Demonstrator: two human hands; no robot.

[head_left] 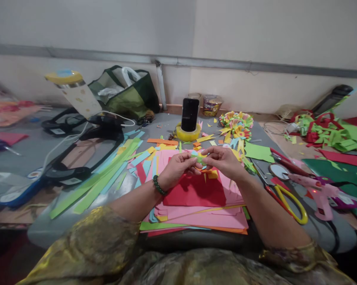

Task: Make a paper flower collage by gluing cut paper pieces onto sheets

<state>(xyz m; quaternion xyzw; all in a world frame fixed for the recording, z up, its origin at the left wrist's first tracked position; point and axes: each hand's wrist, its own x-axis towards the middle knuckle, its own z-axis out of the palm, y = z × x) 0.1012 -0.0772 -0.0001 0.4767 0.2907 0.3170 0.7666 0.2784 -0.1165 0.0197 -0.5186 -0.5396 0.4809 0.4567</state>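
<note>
My left hand (180, 166) and my right hand (224, 161) meet over a stack of coloured paper, each pinching a side of a small green and yellow paper piece (199, 158). A green bead bracelet (158, 185) is on my left wrist. Beneath the hands lies a red sheet (193, 192) on top of pink sheets (202, 219). Small orange and yellow paper bits (213, 174) rest on the red sheet, partly covered by my fingers.
A phone (190, 114) stands in a yellow tape roll (187, 132) behind the hands. Long green strips (101, 178) lie left. On the right are yellow-handled scissors (291, 202), a pink glue gun (317, 192) and a green paper piece (259, 152). Paper flowers (237, 122) sit farther back.
</note>
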